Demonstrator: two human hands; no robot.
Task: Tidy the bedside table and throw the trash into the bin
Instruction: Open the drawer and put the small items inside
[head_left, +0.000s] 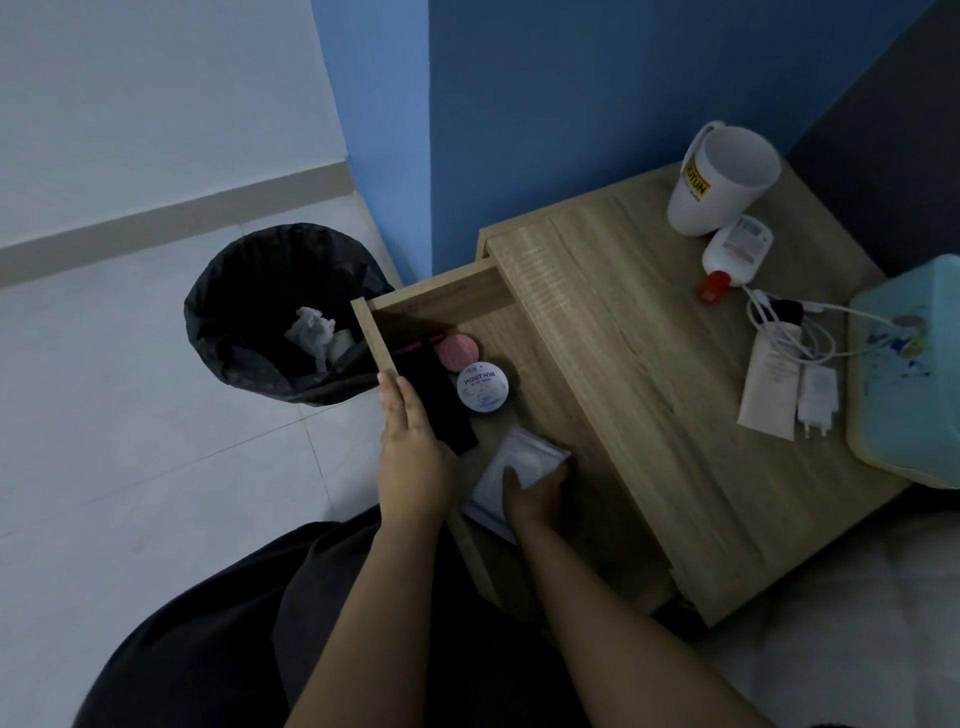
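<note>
Two hands in drawer (371, 332), left hand (413, 457) on front edge, right hand (530, 496) gripping packet (514, 467)

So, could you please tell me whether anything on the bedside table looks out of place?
Yes: the white bottle with a red cap lies on its side against the white mug, and a tangled white charger cable sprawls over the cream tube on the wooden tabletop.

Bedside table (649, 364): light wood, right of centre frame, its drawer (371, 338) pulled open toward lower left. Bin (223, 312): round, lined with a black bag, upright on the floor at centre left, just beside the drawer's corner. Crumpled white trash (310, 330) lies inside the bin.
</note>
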